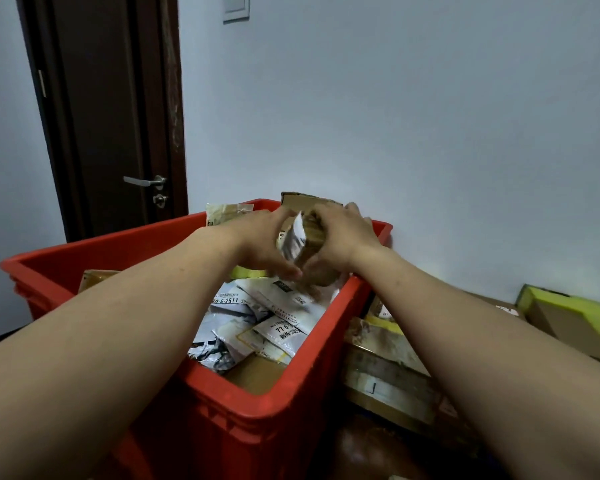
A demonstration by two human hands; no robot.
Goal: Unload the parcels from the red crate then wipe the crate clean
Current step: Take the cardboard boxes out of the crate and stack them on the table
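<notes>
The red crate (243, 441) fills the middle of my view and stands against the wall. Its far right corner is at about 1 o'clock from me. Outside it, at 3 o'clock, several cardboard boxes (385, 362) are stacked just beside its right wall.

Inside the crate lies a loose heap of white mailer bags (257, 323) with printed labels, and some cardboard shows under them at 6 o'clock. I judge that the unloading is far from finished and the wiping cannot begin yet.

At the 1 o'clock corner I have a brown parcel (314, 237) between both hands. The left grip (260, 240) is curled around its left side, with the thumb below. The right grip (343, 237) is curled over its top and right side. A white label (293, 239) stands off the parcel between them and looks half loose.

I expect this parcel to be stiff and rather light, but the taped surface may be slippery. It is better to hold it by the body and underneath, never by the label. The bags are soft and will slide, so they should be taken by the middle.
</notes>
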